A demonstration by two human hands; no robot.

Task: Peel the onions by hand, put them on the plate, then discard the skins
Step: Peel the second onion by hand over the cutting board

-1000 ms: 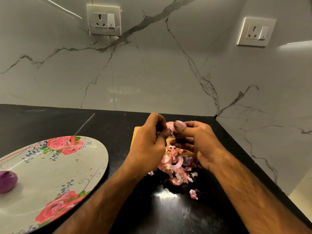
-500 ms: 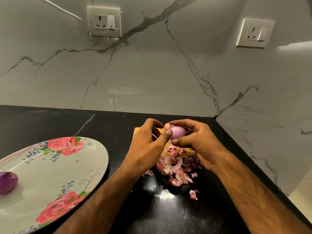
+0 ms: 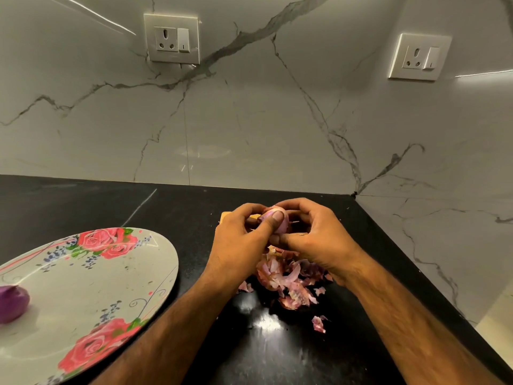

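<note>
Since half a second ago the left hand's thumb has slid up onto the front of the onion (image 3: 278,221), and both hands have drawn closer round it.

Nearest, a loose scrap (image 3: 318,324) of pink skin lies on the glossy black worktop (image 3: 166,207). Just beyond it sits the heap of torn skins (image 3: 288,276), partly under the wrists. To the left, well apart from the heap, a rose-patterned plate (image 3: 111,273) carries one purple peeled onion (image 3: 12,302) at the frame's edge (only part of it shows).

Above the skins, the left hand (image 3: 238,240) grips the onion with its thumb pressed flat on the pale pink surface and fingers curled behind. The right hand (image 3: 313,237) holds it too, fingers arched over the top, thumb beneath. A tan edge behind the left hand, perhaps a board (image 3: 225,216), peeks out.

Farthest, the veined marble wall (image 3: 249,120) bears two sockets (image 3: 171,38).
</note>
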